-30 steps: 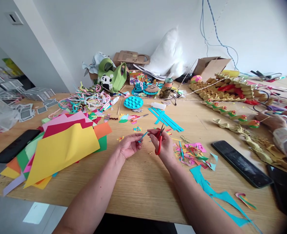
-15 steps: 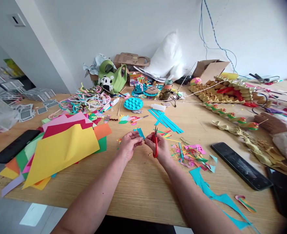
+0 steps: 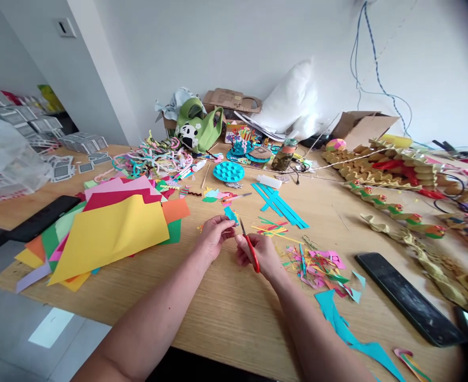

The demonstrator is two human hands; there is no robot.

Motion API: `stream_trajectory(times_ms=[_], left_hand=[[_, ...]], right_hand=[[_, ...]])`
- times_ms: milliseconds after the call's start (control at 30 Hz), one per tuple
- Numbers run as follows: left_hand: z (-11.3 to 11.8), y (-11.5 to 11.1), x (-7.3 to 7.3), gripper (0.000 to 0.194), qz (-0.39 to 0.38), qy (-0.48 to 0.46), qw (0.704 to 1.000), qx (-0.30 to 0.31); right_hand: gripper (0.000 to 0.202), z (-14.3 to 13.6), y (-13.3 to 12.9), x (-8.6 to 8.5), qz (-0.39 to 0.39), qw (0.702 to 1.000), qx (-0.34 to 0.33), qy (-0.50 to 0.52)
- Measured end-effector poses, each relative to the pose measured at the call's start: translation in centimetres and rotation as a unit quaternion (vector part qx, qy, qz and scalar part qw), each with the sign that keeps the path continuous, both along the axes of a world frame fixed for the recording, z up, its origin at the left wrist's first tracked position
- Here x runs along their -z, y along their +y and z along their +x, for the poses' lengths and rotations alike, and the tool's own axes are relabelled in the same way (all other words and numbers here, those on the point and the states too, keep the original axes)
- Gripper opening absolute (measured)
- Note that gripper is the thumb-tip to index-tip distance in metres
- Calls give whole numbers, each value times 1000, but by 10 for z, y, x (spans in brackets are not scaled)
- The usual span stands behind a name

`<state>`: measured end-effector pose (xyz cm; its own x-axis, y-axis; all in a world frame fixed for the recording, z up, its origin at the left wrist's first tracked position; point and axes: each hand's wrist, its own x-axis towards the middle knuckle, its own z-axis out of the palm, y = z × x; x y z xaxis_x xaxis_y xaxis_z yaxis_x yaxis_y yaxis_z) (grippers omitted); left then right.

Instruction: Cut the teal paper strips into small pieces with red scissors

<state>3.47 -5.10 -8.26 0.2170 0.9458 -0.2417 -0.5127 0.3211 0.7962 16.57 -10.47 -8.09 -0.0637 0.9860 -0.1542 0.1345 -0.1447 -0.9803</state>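
Note:
Near the middle of the table, my left hand (image 3: pixel 217 233) pinches a small blue paper piece (image 3: pixel 231 214) that sticks up past the fingertips. My right hand (image 3: pixel 260 255) is closed round red-handled scissors (image 3: pixel 251 249), whose blades point up and away, just right of the blue piece. Thin coloured paper strips (image 3: pixel 271 228) lie beyond the right hand. Further back are long blue strips (image 3: pixel 279 204), partly crossed. A pile of paper scraps (image 3: pixel 317 265) is spread to the right of my right wrist.
Coloured sheets (image 3: pixel 114 233) are stacked on the left. A black phone (image 3: pixel 409 297) and blue offcuts (image 3: pixel 337 318) lie at the right. Behind stand a green bag (image 3: pixel 202 127), a jar (image 3: pixel 284 156) and a blue bumpy disc (image 3: pixel 228 171). Egg-carton pieces (image 3: pixel 377 172) fill the back right.
The view has shifted left. The scissors have turned in my right hand and their blades are now beside the blue piece. The other person's hand at the right has left its earlier place.

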Motion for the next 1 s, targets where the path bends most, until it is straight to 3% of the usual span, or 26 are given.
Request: stream_trajectory(times_ms=[100,267,1000], left_hand=[[1,-1,-1,22,4,-10,1000,-12],[1,-2,-4,22,5,-21,999,-31],[4,-4,1,15,-12,-20,1000,21]], right_hand=[[50,-2,-1,1,-20,999,-26,-27],[50,-4,-2,-3,-50,998,-16,-29],[48,0,1,-1,-61,998,-12,19]])
